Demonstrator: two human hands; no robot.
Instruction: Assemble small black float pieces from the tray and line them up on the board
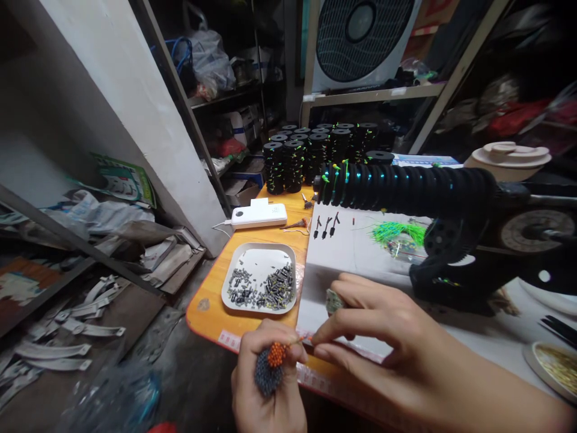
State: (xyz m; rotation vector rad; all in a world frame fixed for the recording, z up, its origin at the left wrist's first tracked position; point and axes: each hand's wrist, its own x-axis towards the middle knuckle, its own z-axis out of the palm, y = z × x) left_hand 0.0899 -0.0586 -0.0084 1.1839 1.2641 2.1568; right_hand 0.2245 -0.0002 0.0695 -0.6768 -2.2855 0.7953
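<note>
In the lower middle of the head view, my left hand (270, 379) is closed around a bundle of thin strands. The bundle's end shows a dark grey part (269, 371) and a smaller orange part (276, 355). My right hand (374, 325) reaches in from the right, thumb and forefinger pinched at a thin orange strand (305, 338) beside the left fingertips. A small greyish-green piece (333, 302) sits by its curled fingers; whether they grip it I cannot tell. Just beyond the hands, a white square tray (228, 264) holds many small dark grey and black pieces.
On the right stands a black winding device (469, 240) carrying a ridged black roller (396, 185). Green strands (396, 233) lie below it on white paper (329, 258). Black spools (295, 165), a white power bank (259, 214) and a lidded cup (507, 159) stand farther back.
</note>
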